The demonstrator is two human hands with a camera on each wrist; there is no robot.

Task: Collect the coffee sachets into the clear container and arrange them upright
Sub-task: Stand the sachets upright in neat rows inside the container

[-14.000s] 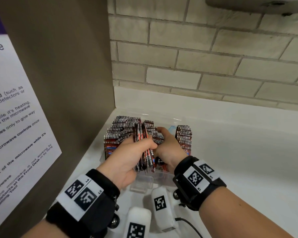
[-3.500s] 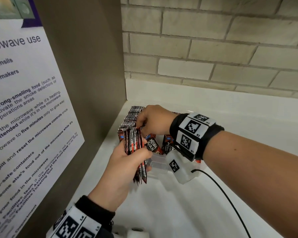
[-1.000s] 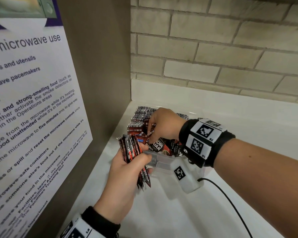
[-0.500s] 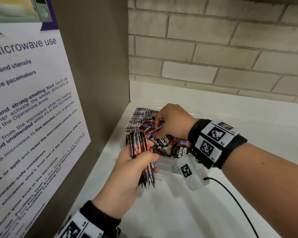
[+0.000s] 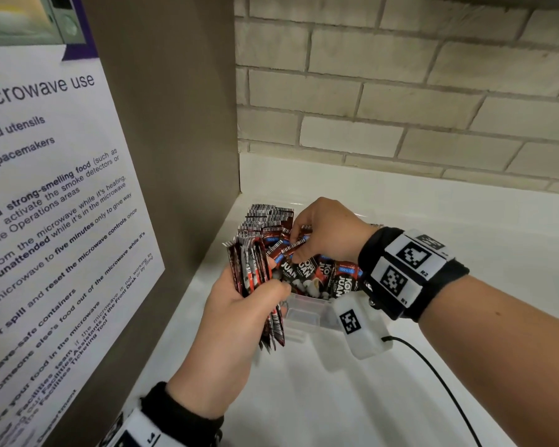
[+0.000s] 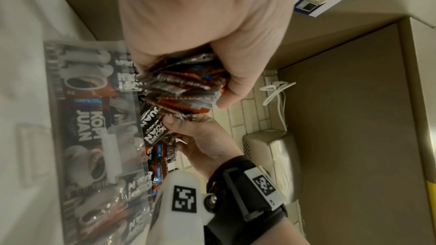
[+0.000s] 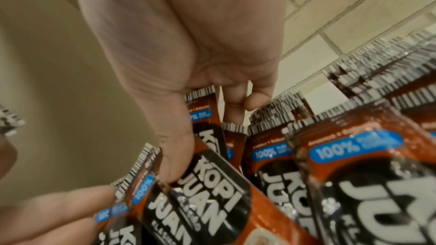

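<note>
While left hand [image 5: 239, 314] grips sachets [image 5: 255, 275], right hand [image 5: 326, 230] pinches another.

Two hands can be seen, the left hand [image 5: 239, 312] and the right hand [image 5: 328, 233], plus one clear container [image 5: 307, 312] and one printed notice [image 5: 46, 201] on the side panel. The coffee sachets [image 5: 317, 274] can't really be counted, way too many packed together, dozens at least.
</note>
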